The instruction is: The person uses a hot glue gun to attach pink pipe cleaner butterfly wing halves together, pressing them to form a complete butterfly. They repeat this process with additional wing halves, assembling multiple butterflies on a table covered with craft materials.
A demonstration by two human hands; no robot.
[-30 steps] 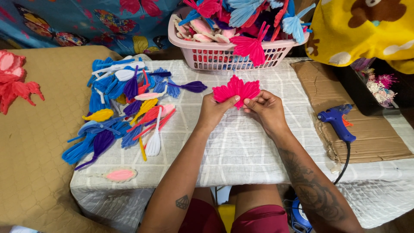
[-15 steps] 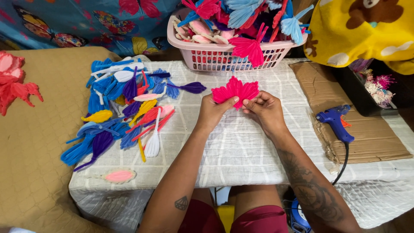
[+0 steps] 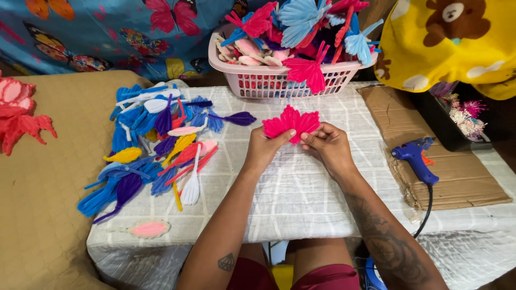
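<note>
I'm pinching the pink leaf cluster (image 3: 291, 123) with left hand (image 3: 266, 147) and right hand (image 3: 328, 146), fingers closed | sitting mid-table near the basket (image 3: 279, 80) | pressing joints evenly, I'd judge, avoiding splaying.

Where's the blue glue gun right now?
In the head view, the blue glue gun lies on the cardboard sheet, on the table's right side, beyond the right hand.

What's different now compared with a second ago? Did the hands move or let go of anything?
Hardly anything. Both hands, left hand and right hand, keep their grip on the pink leaf-shaped piece, which sits in much the same spot above the table. Nothing was released. The feather pile, basket and glue gun stayed put.
</note>
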